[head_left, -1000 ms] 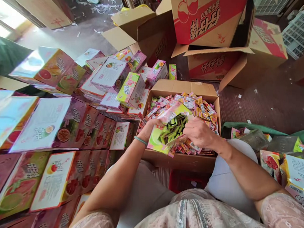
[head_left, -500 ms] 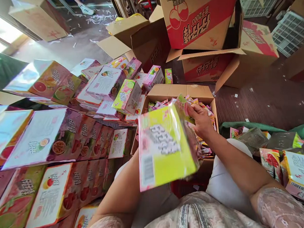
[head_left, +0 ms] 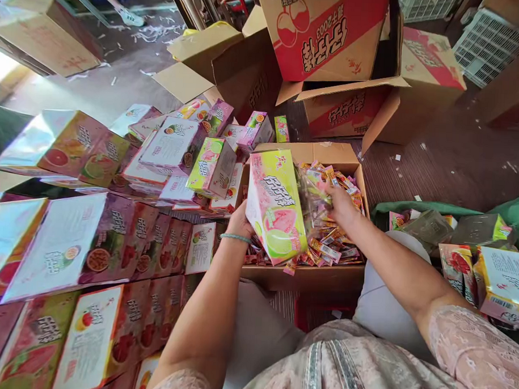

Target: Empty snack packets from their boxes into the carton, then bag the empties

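A green and pink candy box [head_left: 280, 206] with guava pictures is tilted above an open carton [head_left: 303, 276]. My left hand [head_left: 240, 222], a thin band at its wrist, grips the box's left side; its fingers are partly hidden behind it. At the box's right side, clear plastic [head_left: 312, 199] shows. My right hand [head_left: 343, 206] is there with curled fingers; what they hold is hard to make out. Many small wrapped candy sticks [head_left: 326, 248] fill the carton below both hands.
Fruit-printed candy boxes [head_left: 121, 241] are stacked in rows at left, with loose ones [head_left: 211, 167] piled nearer the carton. Large open cartons [head_left: 347, 115] stand beyond. More packs [head_left: 501, 282] and clear plastic containers [head_left: 482, 230] lie at right. White crates [head_left: 488, 46] are at far right.
The candy box has turned and moved away from me, lower over the carton. My left hand has come into view at its left side. My right hand has shifted slightly right and down.
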The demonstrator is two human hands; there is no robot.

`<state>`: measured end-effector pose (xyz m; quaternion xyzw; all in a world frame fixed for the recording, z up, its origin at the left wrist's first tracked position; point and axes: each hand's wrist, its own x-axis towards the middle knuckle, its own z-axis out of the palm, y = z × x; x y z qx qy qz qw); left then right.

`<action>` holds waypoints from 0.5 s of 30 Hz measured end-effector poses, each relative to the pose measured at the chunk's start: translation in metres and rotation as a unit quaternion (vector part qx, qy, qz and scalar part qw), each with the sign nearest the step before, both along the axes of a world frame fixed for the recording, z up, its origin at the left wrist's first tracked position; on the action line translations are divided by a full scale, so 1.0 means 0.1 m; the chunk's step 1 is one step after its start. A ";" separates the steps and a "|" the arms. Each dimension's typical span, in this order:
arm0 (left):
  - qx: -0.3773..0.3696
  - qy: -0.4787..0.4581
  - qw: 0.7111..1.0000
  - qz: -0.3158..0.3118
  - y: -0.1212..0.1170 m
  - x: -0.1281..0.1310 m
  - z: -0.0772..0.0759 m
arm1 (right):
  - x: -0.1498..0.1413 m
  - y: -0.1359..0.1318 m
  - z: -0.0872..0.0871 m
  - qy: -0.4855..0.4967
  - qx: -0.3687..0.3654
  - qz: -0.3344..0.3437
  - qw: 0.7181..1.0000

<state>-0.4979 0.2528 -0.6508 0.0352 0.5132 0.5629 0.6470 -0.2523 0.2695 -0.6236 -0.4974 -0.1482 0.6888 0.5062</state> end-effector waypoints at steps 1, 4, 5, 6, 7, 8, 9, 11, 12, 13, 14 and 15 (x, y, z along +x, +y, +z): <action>-0.017 0.006 1.000 0.017 0.00 -0.07 -0.01 | 0.02 0.02 -0.01 -0.003 -0.002 -0.009 1.000; -0.055 0.029 0.998 0.021 -0.01 -0.21 -0.07 | 0.05 0.09 -0.05 0.009 -0.026 -0.035 0.999; -0.065 0.035 0.997 0.015 -0.02 -0.23 -0.09 | 0.05 0.11 -0.06 0.016 -0.038 -0.042 0.998; -0.070 0.039 0.997 0.007 -0.03 -0.24 -0.09 | 0.04 0.14 -0.07 0.024 -0.050 -0.048 0.997; -0.063 0.043 0.997 -0.003 -0.04 -0.24 -0.09 | 0.03 0.17 -0.08 0.032 -0.060 -0.051 0.996; -0.042 0.047 0.998 -0.016 -0.05 -0.23 -0.07 | 0.02 0.19 -0.09 0.041 -0.069 -0.051 0.995; -0.008 0.054 0.998 -0.026 -0.06 -0.22 -0.04 | 0.01 0.21 -0.11 0.049 -0.075 -0.051 0.995; 0.083 0.078 0.993 -0.041 -0.09 -0.18 0.04 | -0.03 0.23 -0.13 0.062 -0.088 -0.049 0.993; 0.127 0.091 0.987 -0.044 -0.10 -0.16 0.09 | -0.04 0.24 -0.14 0.063 -0.091 -0.046 0.993; 0.162 0.102 0.981 -0.042 -0.10 -0.14 0.14 | -0.06 0.24 -0.15 0.064 -0.093 -0.041 0.993; 0.190 0.111 0.975 -0.036 -0.09 -0.12 0.17 | -0.07 0.24 -0.15 0.064 -0.091 -0.035 0.993; 0.213 0.115 0.970 -0.029 -0.09 -0.11 0.20 | -0.09 0.24 -0.15 0.063 -0.082 -0.027 0.994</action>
